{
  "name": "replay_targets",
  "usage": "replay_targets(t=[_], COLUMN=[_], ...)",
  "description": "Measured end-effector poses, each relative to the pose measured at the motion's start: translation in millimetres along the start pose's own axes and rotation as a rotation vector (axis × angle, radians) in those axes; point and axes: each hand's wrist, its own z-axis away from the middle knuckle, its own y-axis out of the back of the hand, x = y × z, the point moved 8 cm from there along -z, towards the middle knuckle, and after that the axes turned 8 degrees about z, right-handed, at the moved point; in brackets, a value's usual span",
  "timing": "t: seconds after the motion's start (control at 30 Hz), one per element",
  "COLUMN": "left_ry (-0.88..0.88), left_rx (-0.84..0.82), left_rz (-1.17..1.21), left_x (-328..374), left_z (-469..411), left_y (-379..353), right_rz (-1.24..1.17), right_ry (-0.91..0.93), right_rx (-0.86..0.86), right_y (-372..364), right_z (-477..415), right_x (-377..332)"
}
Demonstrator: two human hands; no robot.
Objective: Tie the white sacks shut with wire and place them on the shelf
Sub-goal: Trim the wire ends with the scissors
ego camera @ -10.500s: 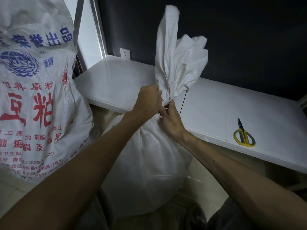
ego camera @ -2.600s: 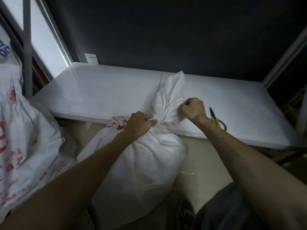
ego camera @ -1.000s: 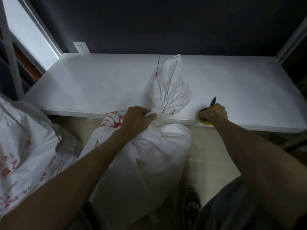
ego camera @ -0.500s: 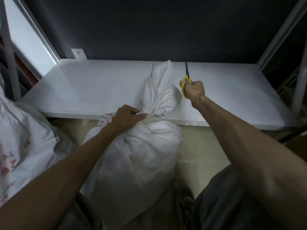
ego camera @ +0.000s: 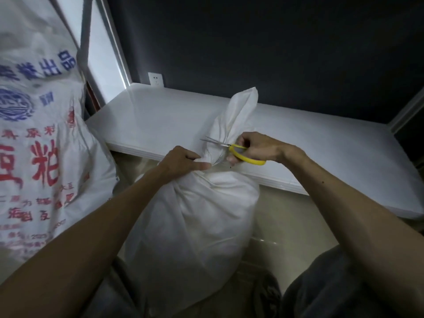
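Right hand (ego camera: 259, 148) gripping scissors (ego camera: 238, 152), fetched off shelf (ego camera: 332, 143), now at wire (ego camera: 215, 158); left hand (ego camera: 183, 161) clutches sack (ego camera: 197, 221) neck, so tie looks done, trimming next.

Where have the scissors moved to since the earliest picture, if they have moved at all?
Yes. The scissors left the shelf, where they lay right of the sack; the right hand now holds them at the sack's neck, blades pointing left.
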Motion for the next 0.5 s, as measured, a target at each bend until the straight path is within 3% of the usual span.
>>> replay_targets(t=[0.5], left_ry=[0.181], left_rx=[0.090], left_rz=[0.188], left_x=[-7.0], left_z=[9.5], left_y=[11.8], right_rz=[0.234], right_ry=[0.120], right_rx=[0.058], right_y=[-4.2], right_z=[-2.7], right_x=[-25.2])
